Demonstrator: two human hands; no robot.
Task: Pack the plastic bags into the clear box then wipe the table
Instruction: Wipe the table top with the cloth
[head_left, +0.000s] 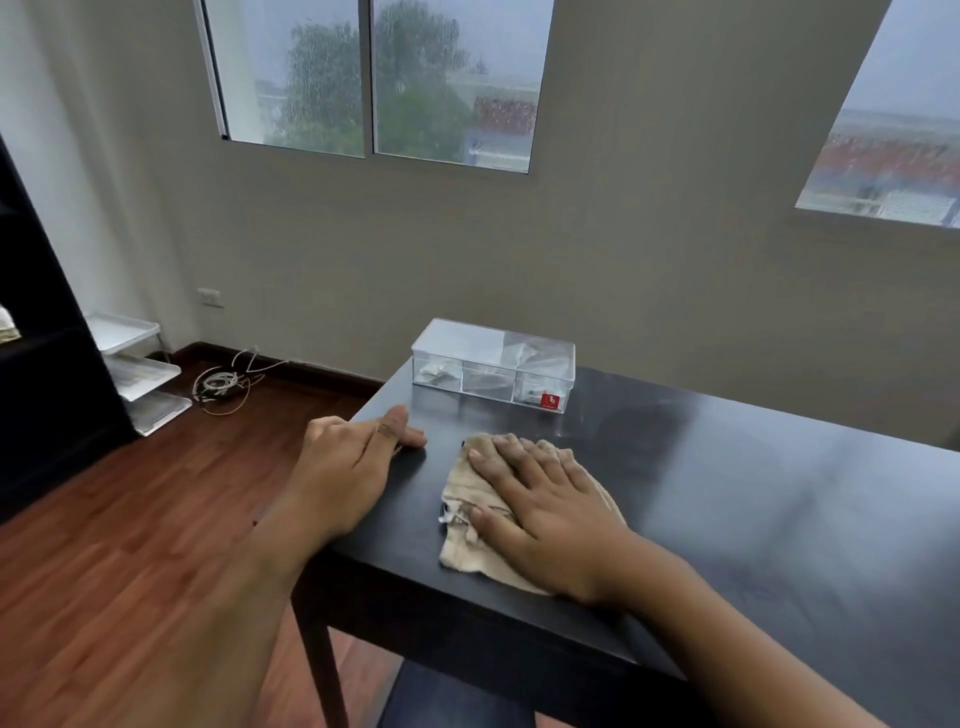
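A clear box (493, 364) with its lid on stands at the far left corner of the black table (753, 493). Plastic bags (535, 358) show through its walls in its three compartments. A beige cloth (462, 540) lies flat near the table's left end. My right hand (540, 509) presses flat on the cloth with fingers spread. My left hand (348, 467) rests on the table's left edge, the thumb on top and the fingers curled over the side, holding nothing loose.
The table's left edge drops to a wooden floor (130, 545). A white tiered rack (137, 369) and a coil of cable (223, 384) lie by the far wall. A dark shelf unit (36, 364) stands at the left.
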